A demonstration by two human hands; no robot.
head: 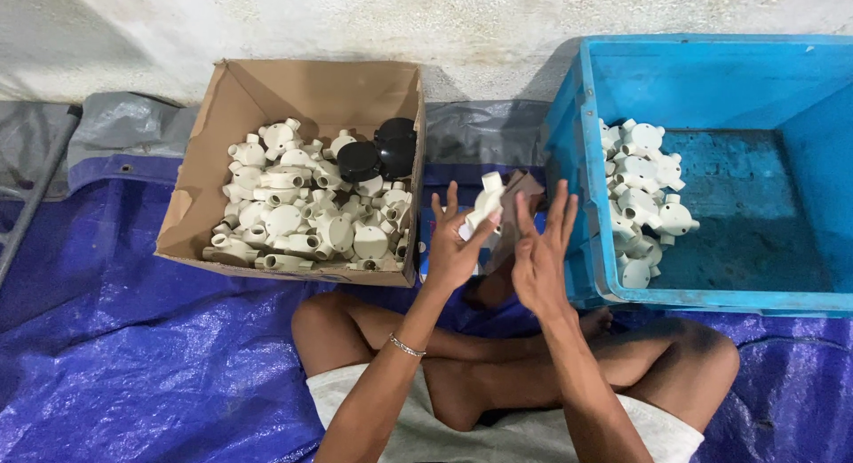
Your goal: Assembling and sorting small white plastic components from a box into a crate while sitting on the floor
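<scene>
My left hand (453, 241) is raised between the two containers and holds a cream plastic conduit fitting (485, 202) at its fingertips. My right hand (539, 254) is lifted just beside it, fingers spread and palm turned toward the left hand, and it grips nothing. Left of my hands, a cardboard box (191, 205) holds a pile of the same cream fittings (306, 210) plus two black round ones (380, 150). On the right, a blue plastic crate (577, 143) has a smaller heap of cream fittings (644, 196) against its left wall.
I sit cross-legged on a blue tarpaulin (133, 365), knees below my hands. A brown cardboard piece (520, 205) lies between box and crate. A grey sheet (124, 125) and a pale wall (444, 19) run behind. A metal bar (35, 192) lies at far left.
</scene>
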